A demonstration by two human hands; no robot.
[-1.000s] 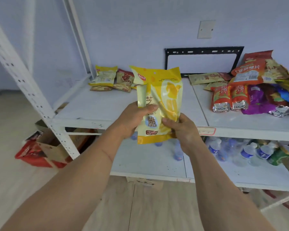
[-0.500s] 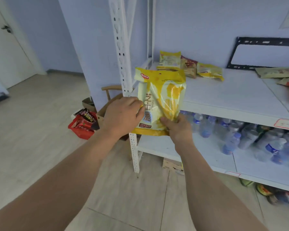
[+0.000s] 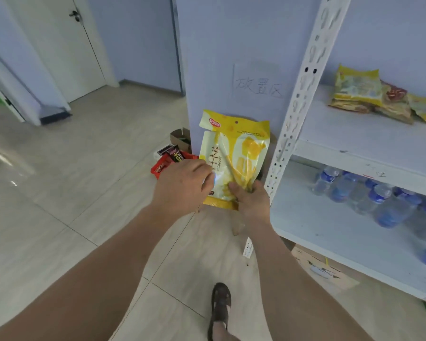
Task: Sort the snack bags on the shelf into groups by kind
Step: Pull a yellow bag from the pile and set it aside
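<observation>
Pale floor tiles (image 3: 67,193) run out to a door on the left, and a shoe (image 3: 221,306) shows at the bottom of the view. Above it both hands carry the yellow snack bag (image 3: 234,158) in the air, upright, its long axis vertical and its printed face toward the camera. The left hand (image 3: 182,187) curls round the bag's lower left edge; the right hand (image 3: 250,200) pinches its bottom right corner, thumb on the front. So the bag rises straight up from both grips, left of the shelf's perforated front post (image 3: 303,89). Behind it red packets (image 3: 170,159) lie on the floor against the wall. Farthest off, at the back of the white shelf (image 3: 369,134), sits a small group of yellow bags (image 3: 357,94), probably the same kind, though blurred. That group lies up and right of the hands, nearer the right one.
</observation>
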